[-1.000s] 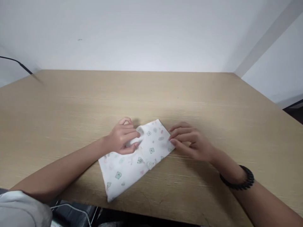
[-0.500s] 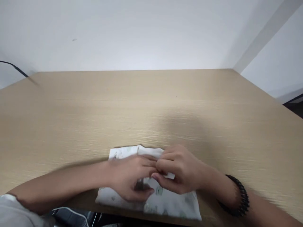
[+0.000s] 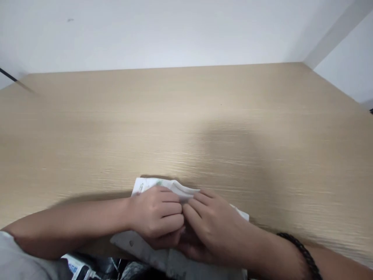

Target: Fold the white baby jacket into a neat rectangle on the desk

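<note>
A folded white cloth (image 3: 151,256) with small faint green and grey prints lies at the table's front edge, its near part reaching over that edge. My left hand (image 3: 160,217) is closed on the cloth's middle, fingers curled and knuckles upward. Right beside it, touching or nearly so, my right hand (image 3: 212,229) also grips the cloth with bent fingers. Both sets of fingertips are hidden beneath the hands. The cloth's far edge (image 3: 183,188) is raised in a small fold just beyond the knuckles.
The pale wooden table (image 3: 145,116) stretches back to a white wall (image 3: 175,31). A black cable (image 3: 8,74) comes down at the far left. Below the front edge, a white and black item (image 3: 80,270) and dark things show. A black braided bracelet (image 3: 301,249) circles my right wrist.
My left hand's fingers, spread before, have curled closed on the cloth. The right hand has turned palm down beside it. The cloth's near part has slid toward me, and the view has tilted down.
</note>
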The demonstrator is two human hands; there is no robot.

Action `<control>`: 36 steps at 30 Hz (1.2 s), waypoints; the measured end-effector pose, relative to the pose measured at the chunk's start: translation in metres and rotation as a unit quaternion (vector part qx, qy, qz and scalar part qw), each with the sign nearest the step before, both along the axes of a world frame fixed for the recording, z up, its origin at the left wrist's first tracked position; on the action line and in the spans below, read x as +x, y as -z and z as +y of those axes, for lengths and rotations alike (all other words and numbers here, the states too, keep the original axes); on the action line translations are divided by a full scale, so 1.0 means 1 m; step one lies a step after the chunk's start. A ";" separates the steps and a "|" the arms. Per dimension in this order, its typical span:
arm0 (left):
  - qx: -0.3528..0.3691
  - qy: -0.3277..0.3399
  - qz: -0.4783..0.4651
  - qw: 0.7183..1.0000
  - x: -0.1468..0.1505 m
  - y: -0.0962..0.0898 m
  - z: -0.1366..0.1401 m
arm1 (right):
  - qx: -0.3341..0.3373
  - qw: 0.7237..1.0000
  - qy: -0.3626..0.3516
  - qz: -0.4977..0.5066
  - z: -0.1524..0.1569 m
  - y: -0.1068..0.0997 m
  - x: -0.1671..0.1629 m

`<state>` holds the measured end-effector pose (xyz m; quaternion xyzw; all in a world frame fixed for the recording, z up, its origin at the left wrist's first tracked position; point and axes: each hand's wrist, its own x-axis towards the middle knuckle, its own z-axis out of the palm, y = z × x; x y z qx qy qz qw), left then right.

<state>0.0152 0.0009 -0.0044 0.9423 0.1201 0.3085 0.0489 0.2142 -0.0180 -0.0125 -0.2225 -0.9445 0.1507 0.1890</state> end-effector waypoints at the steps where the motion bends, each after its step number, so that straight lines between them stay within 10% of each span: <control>1: -0.007 0.003 0.000 1.000 0.001 0.000 0.000 | 0.002 1.000 0.007 0.002 -0.004 0.001 -0.001; 17: -0.194 0.088 0.090 0.973 -0.010 0.007 0.010 | -0.112 0.981 -0.004 0.158 0.007 -0.005 0.011; 36: -0.162 0.045 0.107 0.980 -0.009 0.009 0.009 | 0.017 0.989 -0.098 0.107 0.017 -0.001 0.015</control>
